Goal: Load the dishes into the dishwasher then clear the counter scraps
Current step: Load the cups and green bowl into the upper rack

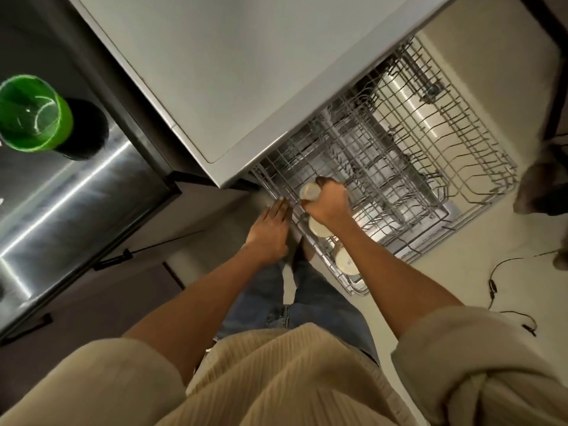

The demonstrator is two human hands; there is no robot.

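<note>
The dishwasher's upper wire rack (399, 167) is pulled out below the counter edge. My right hand (329, 202) grips a cream cup (309, 191) over the rack's near left corner. Two more cream cups (319, 229) (347, 262) sit upside down along the rack's left side, nearer to me. My left hand (270, 230) lies with straight fingers against the rack's left rim. A green cup (33, 113) stands on the dark counter at the far left.
The grey counter top (246, 72) overhangs the dishwasher. A steel surface (67, 192) lies to the left. A black cable (507, 290) trails over the pale floor at the right. A dark shape (544, 189) sits at the right edge.
</note>
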